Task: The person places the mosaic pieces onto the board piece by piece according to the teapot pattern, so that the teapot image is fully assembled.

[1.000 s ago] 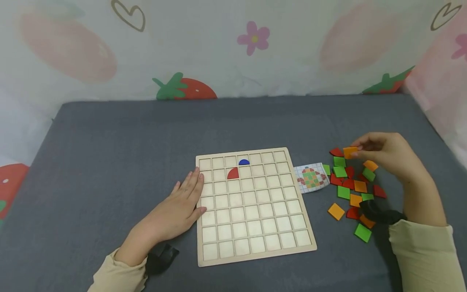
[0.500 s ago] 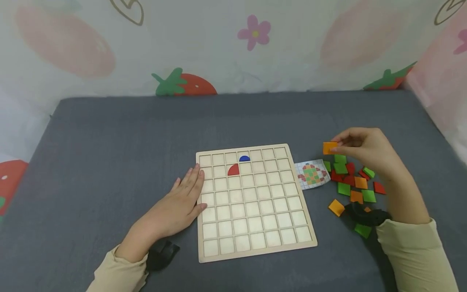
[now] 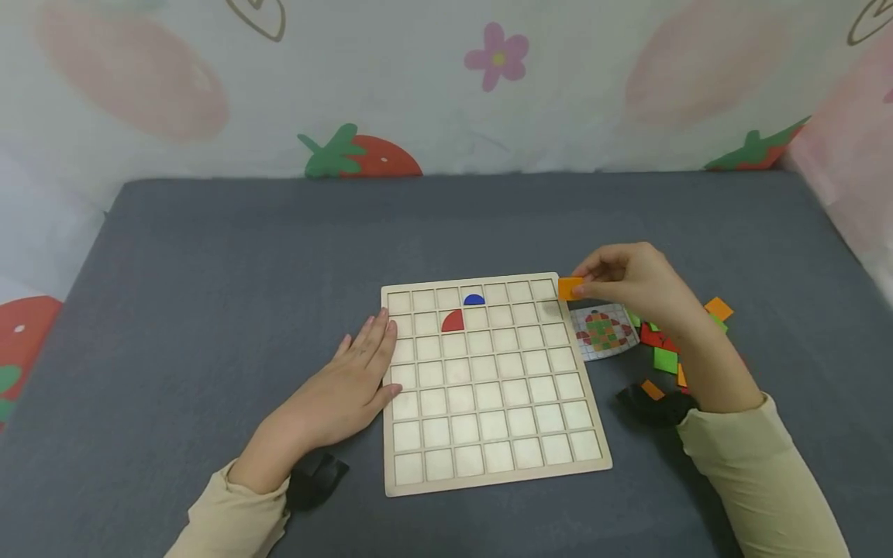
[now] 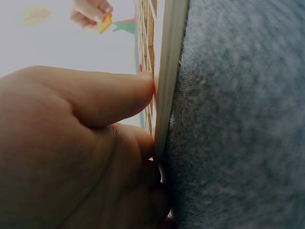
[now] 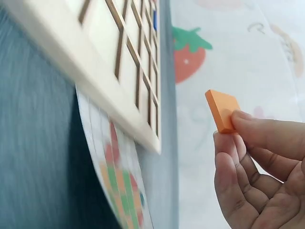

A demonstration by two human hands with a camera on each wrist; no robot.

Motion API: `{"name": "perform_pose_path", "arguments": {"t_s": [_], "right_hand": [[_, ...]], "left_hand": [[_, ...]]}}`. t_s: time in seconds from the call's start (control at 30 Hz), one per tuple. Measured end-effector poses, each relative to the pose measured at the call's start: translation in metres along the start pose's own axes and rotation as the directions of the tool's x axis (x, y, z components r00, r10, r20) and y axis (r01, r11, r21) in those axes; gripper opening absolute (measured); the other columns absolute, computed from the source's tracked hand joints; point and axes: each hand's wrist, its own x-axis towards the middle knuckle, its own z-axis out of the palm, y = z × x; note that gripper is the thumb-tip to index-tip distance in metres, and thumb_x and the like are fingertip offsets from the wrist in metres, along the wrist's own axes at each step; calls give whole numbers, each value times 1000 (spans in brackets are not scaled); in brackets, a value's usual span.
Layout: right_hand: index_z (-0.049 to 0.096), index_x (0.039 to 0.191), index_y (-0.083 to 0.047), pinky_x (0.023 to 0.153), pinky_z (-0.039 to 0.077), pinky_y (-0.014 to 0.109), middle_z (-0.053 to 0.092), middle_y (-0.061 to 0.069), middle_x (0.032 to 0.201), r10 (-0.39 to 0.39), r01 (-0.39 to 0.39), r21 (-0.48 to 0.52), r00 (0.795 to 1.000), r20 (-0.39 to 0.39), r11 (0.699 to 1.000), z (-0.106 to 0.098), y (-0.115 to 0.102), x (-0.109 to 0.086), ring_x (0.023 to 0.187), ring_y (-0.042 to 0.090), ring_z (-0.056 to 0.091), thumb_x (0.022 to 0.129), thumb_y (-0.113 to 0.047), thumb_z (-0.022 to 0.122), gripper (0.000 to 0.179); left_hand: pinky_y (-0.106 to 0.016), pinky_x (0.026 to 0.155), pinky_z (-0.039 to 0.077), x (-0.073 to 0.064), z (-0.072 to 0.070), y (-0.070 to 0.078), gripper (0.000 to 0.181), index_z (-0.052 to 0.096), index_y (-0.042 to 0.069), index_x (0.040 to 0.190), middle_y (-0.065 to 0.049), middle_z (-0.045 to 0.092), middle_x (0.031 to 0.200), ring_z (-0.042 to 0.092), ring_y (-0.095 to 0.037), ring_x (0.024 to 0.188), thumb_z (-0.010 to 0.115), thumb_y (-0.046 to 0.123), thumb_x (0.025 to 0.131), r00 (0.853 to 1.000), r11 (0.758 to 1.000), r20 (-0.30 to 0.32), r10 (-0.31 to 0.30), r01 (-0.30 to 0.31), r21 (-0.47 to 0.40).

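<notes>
Pinched between the thumb and fingers of my right hand [image 3: 628, 275] is an orange square tile [image 5: 223, 110], held up over the board's far right corner in the head view. My left hand [image 3: 342, 391] rests along the left edge of the wooden grid board [image 3: 498, 477], its fingers straight and its thumb on the rim. In the left wrist view that thumb [image 4: 114, 95] presses the board's edge. The board holds a red quarter-circle piece [image 3: 453, 321] in its second row and a blue half-circle piece [image 3: 474, 300] in its top row.
A paper pattern card [image 3: 603, 332] sticks out from under the board's right side. Beyond it lie loose tiles, among them a green tile [image 3: 666, 359] and an orange tile [image 3: 718, 308], partly hidden by my right forearm. A patterned curtain [image 3: 558, 93] hangs behind the grey table [image 3: 244, 256].
My right hand has carried the orange tile left, from above the loose pile to the board's far right corner. The left hand stays on the board's edge.
</notes>
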Motion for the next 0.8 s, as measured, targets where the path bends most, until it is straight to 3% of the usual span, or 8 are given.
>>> {"name": "perform_pose_path", "arguments": {"t_s": [0.43,0.8], "right_hand": [[68,96,-1,73,50,35,65,10,88,-9,-2,97,994,111,995,38,-21,24,81,24,61,85,-7,69,13],[70,94,0,71,51,31,70,7,87,2,-18,81,980,201,997,58,-33,39,79,21,62,84,-3,69,10]], "left_hand": [[-53,111,12,-1,0,3,69,8,-7,148,-21,0,155,3,-34,142,46,25,100,1000,1000,0,6,-6,-7],[-53,112,12,0,-1,5,69,8,-7,148,-21,0,155,3,-34,142,46,25,100,1000,1000,0,9,-9,-12]]}}
